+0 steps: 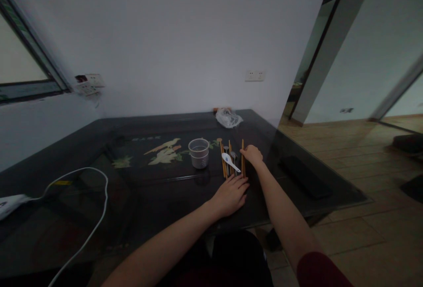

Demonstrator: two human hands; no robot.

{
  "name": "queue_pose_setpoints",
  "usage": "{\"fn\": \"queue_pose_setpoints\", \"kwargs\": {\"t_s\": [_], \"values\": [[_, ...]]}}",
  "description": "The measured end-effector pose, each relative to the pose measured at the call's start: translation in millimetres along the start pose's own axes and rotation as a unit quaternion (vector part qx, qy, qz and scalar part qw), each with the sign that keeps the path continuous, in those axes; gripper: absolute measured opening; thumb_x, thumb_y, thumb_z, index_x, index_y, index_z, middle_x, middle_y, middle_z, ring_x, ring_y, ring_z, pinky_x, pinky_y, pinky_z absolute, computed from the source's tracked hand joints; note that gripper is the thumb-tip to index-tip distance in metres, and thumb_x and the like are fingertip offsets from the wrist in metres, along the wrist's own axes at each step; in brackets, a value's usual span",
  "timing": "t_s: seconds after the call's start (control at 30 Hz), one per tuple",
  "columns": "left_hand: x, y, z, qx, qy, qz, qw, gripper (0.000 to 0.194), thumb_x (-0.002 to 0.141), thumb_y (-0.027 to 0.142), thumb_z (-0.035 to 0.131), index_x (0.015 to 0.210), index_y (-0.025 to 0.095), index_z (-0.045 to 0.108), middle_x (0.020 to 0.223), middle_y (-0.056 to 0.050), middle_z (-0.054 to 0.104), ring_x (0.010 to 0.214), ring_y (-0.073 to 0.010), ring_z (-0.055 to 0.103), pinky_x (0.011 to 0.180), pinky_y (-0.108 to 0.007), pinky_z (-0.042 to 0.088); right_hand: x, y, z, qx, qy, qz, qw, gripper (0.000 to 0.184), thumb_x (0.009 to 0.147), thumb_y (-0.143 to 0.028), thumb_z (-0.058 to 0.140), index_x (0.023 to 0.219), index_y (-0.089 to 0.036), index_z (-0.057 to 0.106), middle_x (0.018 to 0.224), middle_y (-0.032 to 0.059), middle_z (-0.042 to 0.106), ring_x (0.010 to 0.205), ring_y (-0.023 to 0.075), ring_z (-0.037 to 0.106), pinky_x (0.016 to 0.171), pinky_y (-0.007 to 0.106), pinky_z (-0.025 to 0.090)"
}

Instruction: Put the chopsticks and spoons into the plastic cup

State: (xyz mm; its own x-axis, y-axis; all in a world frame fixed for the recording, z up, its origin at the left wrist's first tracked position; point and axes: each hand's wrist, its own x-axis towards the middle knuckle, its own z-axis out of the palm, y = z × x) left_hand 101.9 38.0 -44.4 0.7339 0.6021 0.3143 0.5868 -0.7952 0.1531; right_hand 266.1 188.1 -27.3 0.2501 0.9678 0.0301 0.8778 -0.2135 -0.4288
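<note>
On the dark table lie several wooden chopsticks point(223, 163), two metal spoons point(233, 155) and a white spoon with a blue mark point(228, 159) resting across them. My right hand point(253, 154) pinches a pair of chopsticks point(243, 159) at the right side of this group. Flat on the table, my left hand point(230, 195) has its fingers stretched out, touching the near ends of the utensils. Just left of the utensils stands a clear plastic cup point(199, 154) with perforated-looking lower walls.
The table point(158, 207) has a painted bird and flowers on its top. A crumpled plastic bag point(228, 118) lies near the wall. To the right is a black flat object point(304, 177). A white cable point(106, 190) runs from a white power strip point(11, 203) at left.
</note>
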Motion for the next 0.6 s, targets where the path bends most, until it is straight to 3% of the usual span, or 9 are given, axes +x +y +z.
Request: {"fn": "queue_pose_setpoints", "kwargs": {"t_s": [0.1,0.23,0.37,0.6], "values": [[0.3,-0.7,0.4,0.002,-0.001,0.004,1.000,0.040,0.088,0.026,0.044,0.125,0.013,0.050,0.138,-0.010,0.047,0.132,-0.0206,0.037,0.111,-0.040,0.029,6.8,7.2,0.1,0.064,-0.005,0.005,0.998,0.032,0.077,-0.039,0.055,0.086,-0.012,0.068,0.086,0.0168,0.071,0.088,0.0250,0.067,0.070,0.028,0.048],[0.3,-1.1,0.5,0.002,0.000,0.008,1.000,0.039,0.088,0.025,0.045,0.125,0.013,0.050,0.138,-0.011,0.047,0.133,-0.0206,0.036,0.111,-0.041,0.030,10.3,12.0,4.9,0.172,-0.022,0.003,0.985,0.023,0.079,-0.032,0.052,0.072,-0.013,0.064,0.054,0.0063,0.066,0.057,0.0149,0.064,0.052,0.019,0.043],[0.1,-0.4,-0.6,0.002,0.004,0.007,1.000,0.040,0.087,0.026,0.046,0.125,0.013,0.050,0.138,-0.010,0.047,0.133,-0.0204,0.035,0.111,-0.039,0.030,8.1,12.1,8.5,0.289,-0.044,0.002,0.956,0.017,0.081,-0.026,0.050,0.071,-0.014,0.058,0.049,0.0016,0.061,0.037,0.0084,0.051,0.038,0.016,0.034],[0.0,-0.1,-0.6,0.000,0.002,0.005,1.000,0.041,0.087,0.026,0.047,0.125,0.011,0.049,0.139,-0.012,0.046,0.133,-0.0208,0.036,0.111,-0.038,0.030,5.7,12.9,1.6,0.408,-0.087,-0.019,0.908,0.015,0.075,-0.025,0.058,0.064,-0.015,0.055,0.041,-0.0040,0.050,0.033,0.0065,0.044,0.033,0.015,0.027]]}}
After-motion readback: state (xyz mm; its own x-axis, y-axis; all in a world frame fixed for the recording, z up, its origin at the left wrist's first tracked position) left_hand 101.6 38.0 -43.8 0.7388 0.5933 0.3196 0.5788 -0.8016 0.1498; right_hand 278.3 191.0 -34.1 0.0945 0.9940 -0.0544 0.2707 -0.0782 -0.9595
